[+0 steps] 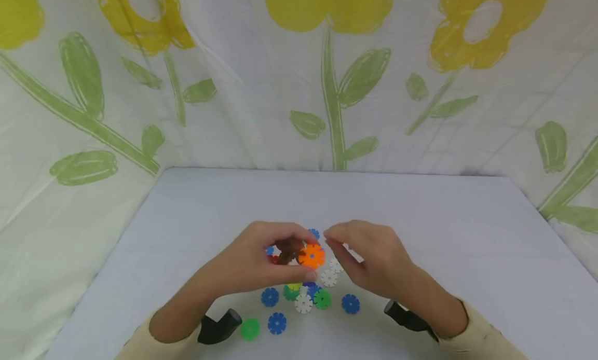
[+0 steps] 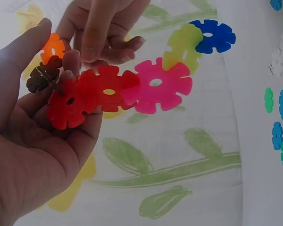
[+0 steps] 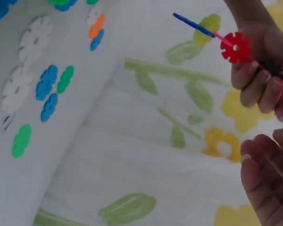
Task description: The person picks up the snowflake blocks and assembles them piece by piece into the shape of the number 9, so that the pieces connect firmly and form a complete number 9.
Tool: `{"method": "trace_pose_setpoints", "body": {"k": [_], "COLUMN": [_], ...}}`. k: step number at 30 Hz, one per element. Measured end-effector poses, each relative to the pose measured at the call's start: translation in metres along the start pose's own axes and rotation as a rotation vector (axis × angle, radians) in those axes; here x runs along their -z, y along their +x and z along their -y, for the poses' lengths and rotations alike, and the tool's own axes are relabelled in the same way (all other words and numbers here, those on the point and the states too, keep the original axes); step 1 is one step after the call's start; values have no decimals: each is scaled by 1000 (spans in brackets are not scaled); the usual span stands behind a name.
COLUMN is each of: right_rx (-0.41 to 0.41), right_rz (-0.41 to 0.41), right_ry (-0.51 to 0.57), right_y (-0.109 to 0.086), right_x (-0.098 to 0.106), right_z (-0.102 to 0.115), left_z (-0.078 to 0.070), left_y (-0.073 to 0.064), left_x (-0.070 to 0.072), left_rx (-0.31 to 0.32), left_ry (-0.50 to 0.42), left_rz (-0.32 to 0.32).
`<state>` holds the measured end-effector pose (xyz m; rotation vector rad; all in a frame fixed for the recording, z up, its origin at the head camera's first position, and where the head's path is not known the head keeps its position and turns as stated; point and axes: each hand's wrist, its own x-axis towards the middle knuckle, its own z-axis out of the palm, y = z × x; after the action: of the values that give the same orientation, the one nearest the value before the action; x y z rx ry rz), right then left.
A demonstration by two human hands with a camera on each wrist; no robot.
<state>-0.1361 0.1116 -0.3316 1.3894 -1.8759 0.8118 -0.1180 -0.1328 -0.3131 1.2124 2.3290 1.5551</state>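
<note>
My left hand (image 1: pixel 247 259) grips a chain of slotted plastic flower discs between thumb and fingers. In the left wrist view the chain runs from an orange disc (image 2: pixel 53 48) by the thumb tip through a dark brown disc (image 2: pixel 37 80). Red discs (image 2: pixel 68 104) follow, then a pink disc (image 2: pixel 161 92), a yellow disc (image 2: pixel 183 44) and a blue disc (image 2: pixel 218 36) at the far end. Just right of the orange disc, my right hand (image 1: pixel 378 253) hovers with bent, loose fingers and thumb apart from it. No disc shows between its fingers.
Loose discs lie on the white table (image 1: pixel 420 209) below the hands, among them a white disc (image 1: pixel 303 303), a green disc (image 1: pixel 249 329) and a blue disc (image 1: pixel 350 304). A flower-printed cloth (image 1: pixel 243 116) hangs behind the table. Black wrist mounts (image 1: pixel 219 327) sit at the sleeves.
</note>
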Motion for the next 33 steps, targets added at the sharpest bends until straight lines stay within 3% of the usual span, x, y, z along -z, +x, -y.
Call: {"method": "trace_pose_setpoints", "body": {"k": [3,5,10,13,16,21,26,30,33], "right_rx": [-87,-155,-283,-301,-297,-354,-591,-739,-761], "right_rz": [71,160,500,701,841,981,1102,1115,1097], "right_ry": [80,135,176,155,135,118,94,73,64], "right_y": [-4,-6,-8,-4,4,17,17,17,15], "right_x": [-3,-8,-28,-39,-49,-74,-98,-107,-109], "right_z": [-13,-21,-38,-45,-47,-41,-33,-29,-30], "left_z": [-1,-2,-5,-7,-8,-10,-9,-8,-7], "left_y": [-2,-3,-6,-8,-11,-15,-14,-13,-13], "left_x": [4,7,15,21,28,35,34,33,32], "left_rx": [-32,-56,-94,-68,-32,9,25,16,14], "left_ry": [27,43,82,96,98,101,81,77,82], "left_rz": [0,5,21,-7,-52,-83,-66,-62,-57]}}
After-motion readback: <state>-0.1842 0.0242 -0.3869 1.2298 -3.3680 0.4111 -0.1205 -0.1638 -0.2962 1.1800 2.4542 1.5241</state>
